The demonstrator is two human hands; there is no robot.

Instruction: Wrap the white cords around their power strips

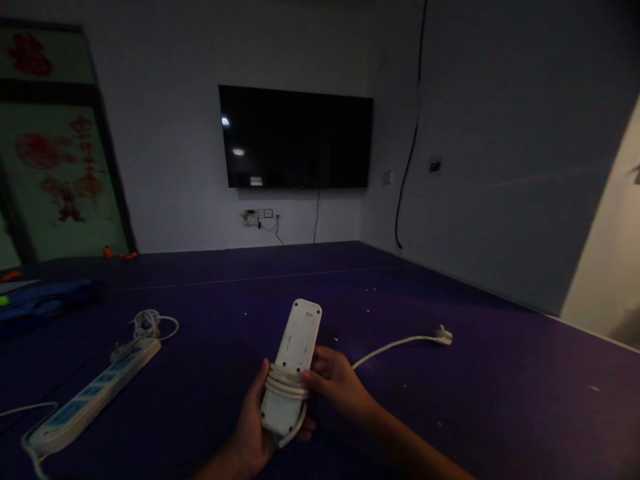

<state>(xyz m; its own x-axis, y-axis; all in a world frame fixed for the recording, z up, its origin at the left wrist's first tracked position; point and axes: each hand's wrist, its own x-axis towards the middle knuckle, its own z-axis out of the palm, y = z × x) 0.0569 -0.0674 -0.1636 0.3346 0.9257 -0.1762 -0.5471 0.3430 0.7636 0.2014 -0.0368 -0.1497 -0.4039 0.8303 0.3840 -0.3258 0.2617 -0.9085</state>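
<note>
Hands, left [253, 427] and right [343, 383]: both grasping one white power strip [301, 333], held above the purple surface [475, 393] at lower center of view. Left: thumb along left edge, fingers passed beneath, tips visible at lower right. Right: thumb at the wound cord [285, 388], remaining fingers against the right edge.

Behind: pale wall [165, 100], meeting the far edge of the purple surface. At far left: framed panel [55, 167] with red decorations. Mounted on the wall: dark-screened television [300, 140]. At left, on the purple surface: blue cloth [47, 300]. Nearer, left of the hands and well apart: second power strip [95, 393], blue socket face upward, with coiled cord at its far end.

On the held strip: underside facing the camera, screw holes visible; several turns of cord around the lower half. Free length led out to the right from behind the right hand, ending in a plug [443, 335] on the purple surface. Smallest: scattered white specks [595, 388].
</note>
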